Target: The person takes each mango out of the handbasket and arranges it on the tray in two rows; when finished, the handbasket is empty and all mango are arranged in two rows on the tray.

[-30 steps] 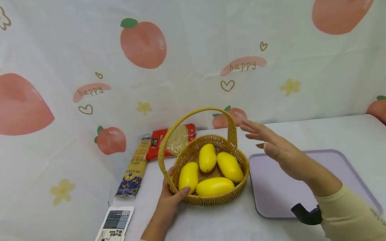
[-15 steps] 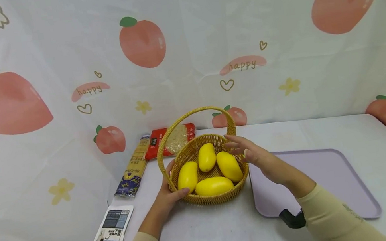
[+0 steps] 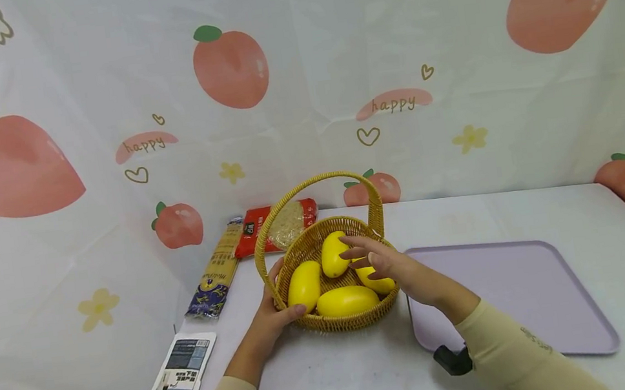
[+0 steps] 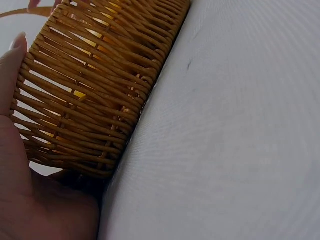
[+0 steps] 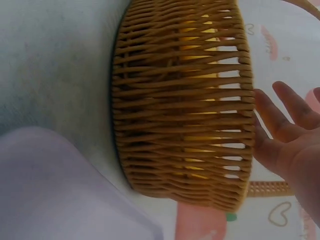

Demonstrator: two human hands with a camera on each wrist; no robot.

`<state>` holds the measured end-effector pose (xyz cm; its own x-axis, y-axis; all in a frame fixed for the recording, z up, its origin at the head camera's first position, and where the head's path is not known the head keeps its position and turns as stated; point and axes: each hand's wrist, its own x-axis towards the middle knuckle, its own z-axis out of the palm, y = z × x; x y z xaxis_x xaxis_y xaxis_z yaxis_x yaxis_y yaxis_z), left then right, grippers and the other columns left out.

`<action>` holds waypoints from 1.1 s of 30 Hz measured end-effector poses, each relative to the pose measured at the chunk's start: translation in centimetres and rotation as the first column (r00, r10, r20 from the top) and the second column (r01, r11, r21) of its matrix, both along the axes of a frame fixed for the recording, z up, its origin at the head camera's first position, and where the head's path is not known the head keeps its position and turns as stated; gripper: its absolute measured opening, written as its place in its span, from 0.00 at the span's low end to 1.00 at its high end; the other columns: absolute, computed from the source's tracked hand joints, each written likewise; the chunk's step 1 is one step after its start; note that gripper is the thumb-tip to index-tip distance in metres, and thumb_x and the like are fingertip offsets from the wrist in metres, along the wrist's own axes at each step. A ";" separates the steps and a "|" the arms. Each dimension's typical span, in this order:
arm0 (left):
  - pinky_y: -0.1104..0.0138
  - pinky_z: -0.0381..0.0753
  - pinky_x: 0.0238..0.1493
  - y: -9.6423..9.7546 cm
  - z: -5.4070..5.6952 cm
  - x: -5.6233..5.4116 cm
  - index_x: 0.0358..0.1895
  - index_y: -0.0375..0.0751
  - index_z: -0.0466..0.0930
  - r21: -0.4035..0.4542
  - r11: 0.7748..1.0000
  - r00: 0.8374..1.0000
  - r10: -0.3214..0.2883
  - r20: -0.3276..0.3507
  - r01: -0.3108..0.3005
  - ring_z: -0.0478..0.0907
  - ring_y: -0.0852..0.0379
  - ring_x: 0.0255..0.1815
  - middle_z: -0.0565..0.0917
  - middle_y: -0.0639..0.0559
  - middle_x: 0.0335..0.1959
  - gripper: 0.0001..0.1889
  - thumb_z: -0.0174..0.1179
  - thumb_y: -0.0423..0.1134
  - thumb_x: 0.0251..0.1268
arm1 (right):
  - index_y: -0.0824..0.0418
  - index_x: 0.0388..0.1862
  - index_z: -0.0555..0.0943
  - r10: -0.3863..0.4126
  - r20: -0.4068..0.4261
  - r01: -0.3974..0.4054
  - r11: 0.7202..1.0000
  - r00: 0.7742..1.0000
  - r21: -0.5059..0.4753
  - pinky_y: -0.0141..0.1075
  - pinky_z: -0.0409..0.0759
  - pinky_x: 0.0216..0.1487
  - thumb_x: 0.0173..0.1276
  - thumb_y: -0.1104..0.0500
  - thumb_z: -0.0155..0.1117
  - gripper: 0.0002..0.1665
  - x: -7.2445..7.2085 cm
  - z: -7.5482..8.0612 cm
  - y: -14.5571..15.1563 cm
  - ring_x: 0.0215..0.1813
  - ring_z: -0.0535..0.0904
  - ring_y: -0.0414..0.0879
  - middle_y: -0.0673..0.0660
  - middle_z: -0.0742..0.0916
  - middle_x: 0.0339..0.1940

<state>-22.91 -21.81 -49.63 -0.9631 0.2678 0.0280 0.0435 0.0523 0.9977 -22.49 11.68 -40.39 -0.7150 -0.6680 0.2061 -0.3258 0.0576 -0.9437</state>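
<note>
A woven wicker basket (image 3: 347, 325) with a tall arched handle stands on the table, holding several yellow mangoes (image 3: 348, 301). My left hand (image 3: 269, 322) grips its left side, thumb over the rim and fingers behind the wall. The left wrist view shows the thumb along the wicker wall (image 4: 95, 85). Over the basket's right side hovers my right hand (image 3: 400, 270), fingers loosely extended and holding nothing. It partly covers the right mango (image 3: 379, 284), and its fingertips come close to the back mango (image 3: 334, 254). Whether they touch any fruit cannot be told.
A pale purple tray (image 3: 513, 300) lies right of the basket. Behind and left are a red packet (image 3: 251, 222) with a clear window and a long gold-and-blue packet (image 3: 218, 271). A white pouch (image 3: 183, 369) lies at the table's left edge.
My right hand has moved left and slightly down, from above the tray to over the basket's right side. The left hand and the basket have stayed in place.
</note>
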 end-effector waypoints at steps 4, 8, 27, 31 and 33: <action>0.39 0.51 0.82 0.0 0.0 0.0 0.89 0.71 0.48 0.004 1.000 1.000 0.004 0.006 -0.004 0.57 0.45 0.84 0.59 0.51 0.87 0.54 0.74 0.40 0.68 | 0.55 0.91 0.55 0.004 0.056 -0.005 1.000 0.998 0.015 0.71 0.64 0.73 0.86 0.31 0.37 0.46 -0.3 -0.6 -0.7 0.80 0.64 0.70 0.66 0.71 0.81; 0.40 0.51 0.82 0.0 -0.1 0.0 0.90 0.70 0.47 0.001 1.000 1.000 0.005 0.008 -0.005 0.57 0.45 0.84 0.58 0.51 0.88 0.55 0.74 0.40 0.68 | 0.54 0.91 0.55 0.014 0.107 -0.021 0.997 0.994 0.068 0.70 0.60 0.77 0.87 0.34 0.39 0.44 -0.4 -1.1 -1.3 0.81 0.63 0.70 0.66 0.71 0.81; 0.47 0.57 0.80 -0.1 -0.2 -0.1 0.89 0.72 0.47 0.003 1.000 1.000 -0.023 -0.009 0.023 0.58 0.47 0.84 0.56 0.53 0.88 0.54 0.73 0.40 0.70 | 0.58 0.82 0.74 0.066 -0.064 -0.026 0.871 0.996 0.490 0.57 0.66 0.78 0.82 0.48 0.65 0.34 -1.8 -1.8 -4.3 0.77 0.72 0.55 0.57 0.79 0.76; 0.47 0.57 0.80 -0.2 -0.2 -0.1 0.89 0.72 0.47 0.009 1.000 1.000 -0.028 -0.011 0.028 0.58 0.47 0.83 0.56 0.53 0.88 0.53 0.72 0.40 0.70 | 0.58 0.77 0.79 0.073 -0.113 -0.001 0.844 0.991 0.536 0.54 0.67 0.78 0.80 0.53 0.69 0.30 -1.9 -2.0 -4.8 0.74 0.74 0.52 0.53 0.81 0.74; 0.47 0.57 0.80 -0.2 -0.3 -0.1 0.89 0.72 0.47 0.007 1.000 1.000 -0.026 -0.012 0.026 0.58 0.47 0.83 0.56 0.53 0.88 0.53 0.72 0.40 0.70 | 0.57 0.76 0.80 0.061 -0.117 0.013 0.838 0.991 0.545 0.53 0.68 0.78 0.79 0.54 0.71 0.29 -1.9 -2.0 -5.0 0.72 0.75 0.51 0.52 0.83 0.72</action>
